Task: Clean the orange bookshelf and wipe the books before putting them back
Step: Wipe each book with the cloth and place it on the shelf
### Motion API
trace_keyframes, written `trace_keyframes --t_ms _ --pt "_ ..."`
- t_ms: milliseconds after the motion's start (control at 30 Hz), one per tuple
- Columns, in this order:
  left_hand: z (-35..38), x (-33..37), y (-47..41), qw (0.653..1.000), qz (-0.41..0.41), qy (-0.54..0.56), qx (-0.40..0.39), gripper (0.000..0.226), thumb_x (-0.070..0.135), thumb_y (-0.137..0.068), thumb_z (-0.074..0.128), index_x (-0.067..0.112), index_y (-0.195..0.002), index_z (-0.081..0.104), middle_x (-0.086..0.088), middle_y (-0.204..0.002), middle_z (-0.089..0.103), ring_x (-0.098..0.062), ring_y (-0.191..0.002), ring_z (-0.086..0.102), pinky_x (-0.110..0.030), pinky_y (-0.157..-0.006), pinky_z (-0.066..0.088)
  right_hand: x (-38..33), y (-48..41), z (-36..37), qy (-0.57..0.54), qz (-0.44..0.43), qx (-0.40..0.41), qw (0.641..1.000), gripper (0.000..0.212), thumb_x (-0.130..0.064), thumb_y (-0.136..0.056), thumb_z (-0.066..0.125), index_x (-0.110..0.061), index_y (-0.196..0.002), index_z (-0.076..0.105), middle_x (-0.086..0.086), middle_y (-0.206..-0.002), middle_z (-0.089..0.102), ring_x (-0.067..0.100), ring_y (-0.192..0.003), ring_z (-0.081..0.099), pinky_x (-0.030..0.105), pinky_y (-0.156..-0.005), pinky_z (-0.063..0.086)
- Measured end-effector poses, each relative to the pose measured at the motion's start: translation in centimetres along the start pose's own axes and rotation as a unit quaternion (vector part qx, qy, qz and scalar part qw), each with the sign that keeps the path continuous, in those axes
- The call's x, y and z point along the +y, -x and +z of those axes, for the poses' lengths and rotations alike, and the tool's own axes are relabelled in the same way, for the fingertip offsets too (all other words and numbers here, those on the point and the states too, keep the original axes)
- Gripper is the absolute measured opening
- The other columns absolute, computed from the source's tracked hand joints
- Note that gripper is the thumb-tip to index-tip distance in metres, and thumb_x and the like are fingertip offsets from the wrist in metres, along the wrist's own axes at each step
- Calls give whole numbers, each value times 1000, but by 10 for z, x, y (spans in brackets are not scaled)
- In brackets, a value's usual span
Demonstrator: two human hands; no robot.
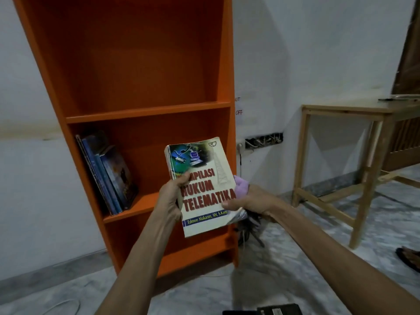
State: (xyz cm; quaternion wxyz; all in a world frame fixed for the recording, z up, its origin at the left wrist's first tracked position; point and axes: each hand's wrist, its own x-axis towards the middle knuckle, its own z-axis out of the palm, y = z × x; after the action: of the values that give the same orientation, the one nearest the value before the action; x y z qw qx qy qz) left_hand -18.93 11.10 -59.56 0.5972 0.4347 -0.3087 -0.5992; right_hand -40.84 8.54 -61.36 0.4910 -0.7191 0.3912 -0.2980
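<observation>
From the head view, an orange bookshelf (147, 111) with smooth, flat painted boards stands against a pale wall. Its upper compartment is bare. In the compartment below, a few slim blue books (109, 176) lean to the left against the side panel, their lower edges on the shelf board.

In front of that lower shelf, a thick paperback book (200, 169) is held up off any surface, tilted slightly. Its cream cover is worn, with red block lettering, and its lower right corner curls up.

The left hand (169, 196) grips the book's spine side, with the thumb curled onto the cover and the fingers wrapped behind. The right hand (250, 201) holds a soft, bunched lilac cloth (241, 186) against the book's right edge, its thumb lying on the cover.

To the right stands a plain wooden table (341, 110) with square legs and rails. The floor (295, 258) is glossy grey marbled tile.
</observation>
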Motion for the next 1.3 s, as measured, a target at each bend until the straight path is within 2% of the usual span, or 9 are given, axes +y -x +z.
trace_keyframes --t_ms 67,133,233,300,400,500,900,1133,1300 --pt "-9 3 -9 998 40 26 35 36 14 -83 70 1 -114 57 -13 -86 73 -30 -75 71 -49 -70 60 8 -4 4 113 46 -10 992 71 -28 -67 85 -25 -128 47 -1 -114 71 21 -105 68 42 -92 55" --pt "-16 7 -16 993 90 34 66 35 12 -84 70 2 -116 57 -11 -85 74 -26 -72 72 -45 -70 61 7 -7 13 259 36 100 960 46 -30 -72 80 -23 -111 57 -4 -99 70 21 -93 68 36 -82 56" --pt "-18 16 -26 978 173 1 116 17 12 -87 69 12 -102 60 -5 -81 73 -16 -63 72 -31 -55 57 -11 -11 48 309 -121 267 905 36 -37 -82 72 -25 -101 45 -16 -82 55 3 -73 57 21 -59 48" --pt "-21 23 -35 960 235 -38 150 14 17 -87 70 14 -99 63 -3 -83 73 -16 -69 73 -32 -59 59 -21 -24 72 286 -142 254 913 47 -44 -82 73 -24 -110 41 -17 -91 52 0 -78 56 13 -59 44" --pt "-33 34 -52 930 298 -92 196 19 20 -88 68 13 -104 63 -2 -89 73 -11 -75 72 -25 -61 58 -11 -63 103 374 -101 229 893 91 -68 -74 59 -23 -146 27 3 -132 52 23 -111 60 38 -78 57" --pt "-44 43 -69 905 335 -106 242 17 20 -90 67 13 -105 61 1 -91 70 -8 -75 70 -17 -57 54 0 -93 134 440 -83 207 870 104 -82 -67 51 -28 -150 19 5 -135 45 30 -111 58 40 -74 53" --pt "-117 52 -120 806 421 -263 324 33 22 -92 64 8 -120 52 -9 -108 63 -17 -86 65 -13 -54 51 5 -203 200 367 -85 116 919 56 -50 -67 74 -21 -107 48 2 -106 58 30 -88 65 35 -66 49" --pt "-151 39 -137 795 397 -293 353 32 19 -90 64 9 -117 51 -9 -102 65 -19 -84 67 -22 -58 58 3 -231 219 366 -57 113 922 34 -19 -85 67 -17 -112 47 9 -119 56 34 -108 60 42 -83 48" --pt "-154 46 -141 760 395 -367 364 39 13 -90 63 6 -126 48 -9 -104 65 -20 -84 67 -30 -65 60 -4 -250 227 350 7 88 933 30 -22 -65 79 -18 -79 53 7 -96 68 32 -95 66 35 -76 52"
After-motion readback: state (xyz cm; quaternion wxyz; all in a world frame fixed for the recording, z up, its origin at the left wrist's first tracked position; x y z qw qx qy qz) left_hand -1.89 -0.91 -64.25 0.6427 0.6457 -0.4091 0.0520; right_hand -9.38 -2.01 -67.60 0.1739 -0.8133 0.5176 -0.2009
